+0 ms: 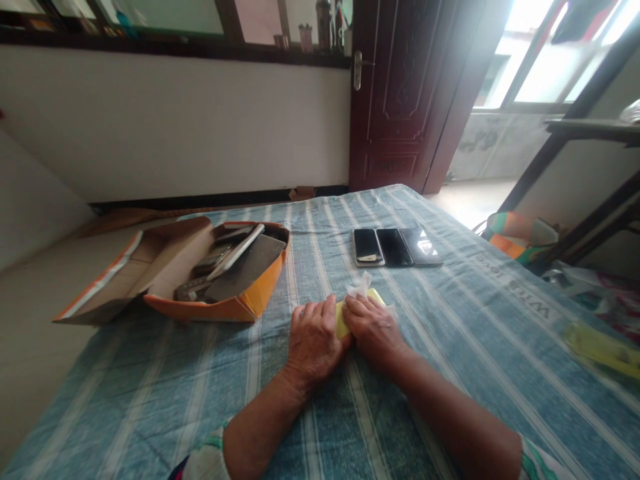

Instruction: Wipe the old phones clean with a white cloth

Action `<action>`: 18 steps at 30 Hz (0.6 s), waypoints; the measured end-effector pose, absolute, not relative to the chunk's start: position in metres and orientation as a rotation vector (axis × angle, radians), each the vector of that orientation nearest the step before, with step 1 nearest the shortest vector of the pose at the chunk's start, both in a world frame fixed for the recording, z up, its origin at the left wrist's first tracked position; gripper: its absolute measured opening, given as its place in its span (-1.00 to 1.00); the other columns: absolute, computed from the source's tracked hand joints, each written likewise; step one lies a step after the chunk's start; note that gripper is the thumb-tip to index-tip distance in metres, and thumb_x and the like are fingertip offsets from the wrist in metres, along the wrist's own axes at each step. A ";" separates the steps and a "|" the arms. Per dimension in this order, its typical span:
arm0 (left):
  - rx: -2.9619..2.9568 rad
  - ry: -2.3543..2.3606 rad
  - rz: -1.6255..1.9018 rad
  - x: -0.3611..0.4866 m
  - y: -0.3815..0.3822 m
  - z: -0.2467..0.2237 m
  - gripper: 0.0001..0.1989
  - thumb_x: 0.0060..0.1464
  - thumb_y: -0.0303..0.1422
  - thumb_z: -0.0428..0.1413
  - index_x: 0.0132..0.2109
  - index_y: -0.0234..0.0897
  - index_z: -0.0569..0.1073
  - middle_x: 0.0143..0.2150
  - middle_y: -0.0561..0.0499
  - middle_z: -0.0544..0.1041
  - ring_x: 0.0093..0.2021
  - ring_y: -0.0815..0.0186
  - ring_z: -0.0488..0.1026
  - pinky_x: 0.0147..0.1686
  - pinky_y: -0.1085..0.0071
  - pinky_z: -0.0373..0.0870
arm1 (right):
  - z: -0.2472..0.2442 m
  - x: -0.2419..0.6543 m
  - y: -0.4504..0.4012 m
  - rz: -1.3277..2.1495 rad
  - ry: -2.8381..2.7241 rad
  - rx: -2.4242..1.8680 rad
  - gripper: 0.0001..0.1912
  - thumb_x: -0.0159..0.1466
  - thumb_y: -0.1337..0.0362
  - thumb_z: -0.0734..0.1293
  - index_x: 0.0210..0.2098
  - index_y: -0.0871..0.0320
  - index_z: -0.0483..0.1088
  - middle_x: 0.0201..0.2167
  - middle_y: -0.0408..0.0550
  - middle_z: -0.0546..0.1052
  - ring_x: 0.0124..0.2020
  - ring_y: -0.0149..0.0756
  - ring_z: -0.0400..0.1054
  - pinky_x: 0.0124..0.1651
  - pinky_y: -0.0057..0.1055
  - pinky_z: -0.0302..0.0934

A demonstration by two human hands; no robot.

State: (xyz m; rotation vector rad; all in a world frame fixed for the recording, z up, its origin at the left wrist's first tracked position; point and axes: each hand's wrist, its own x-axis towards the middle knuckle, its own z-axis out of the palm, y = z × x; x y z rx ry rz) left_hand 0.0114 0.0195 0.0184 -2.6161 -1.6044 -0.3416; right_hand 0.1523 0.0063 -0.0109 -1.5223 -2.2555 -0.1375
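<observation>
A blue sheet with pale stripes (320,237) covers a broad, flat surface, probably a bed. On its left side stands an orange cardboard box (267,288), its lid folded back to the left, probably so that its contents lie within reach. Inside, a dark flat slab (255,267) and a white phone (237,252) lean at angles among other dark devices, apparently heaped without order. To the right, beyond the hands, three phones lie side by side: a silver-edged one (367,243), a black one (394,245) and a greyer one (421,247) reflecting light. Their neat row seems meant to keep them flat and apart from the heap.

The hands are together, low in the centre. The left hand (314,337) has its fingers bent close around one end of a yellow slab (342,321), seemingly to steady it. The right hand (373,327) is curled over the other end, closed on a white tissue (364,283) against the slab. Whether the slab is a phone, I cannot tell; the hands cover most of it.
</observation>
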 end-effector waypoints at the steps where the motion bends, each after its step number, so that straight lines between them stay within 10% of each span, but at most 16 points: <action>1: -2.619 -1.603 -0.343 0.011 0.020 0.018 -0.38 0.02 -0.09 0.16 0.12 -0.42 0.31 -0.13 -0.19 0.53 -0.10 0.05 0.43 -0.05 0.14 0.24 | -0.009 0.154 0.008 -0.134 -2.245 -1.569 -0.73 0.32 0.45 0.19 -0.06 0.22 0.44 -0.03 0.11 0.48 0.10 -0.17 0.27 0.18 -0.23 0.12; 18: -2.602 -1.593 -0.354 0.013 0.020 0.020 -0.56 0.10 -0.26 0.07 0.08 -0.42 0.35 -0.16 -0.18 0.54 -0.13 0.08 0.44 -0.07 0.18 0.27 | -0.006 0.145 -0.002 -0.030 -2.266 -1.527 -0.76 0.33 0.42 0.19 -0.13 0.19 0.47 -0.08 0.03 0.51 -0.02 -0.22 0.34 0.13 -0.31 0.14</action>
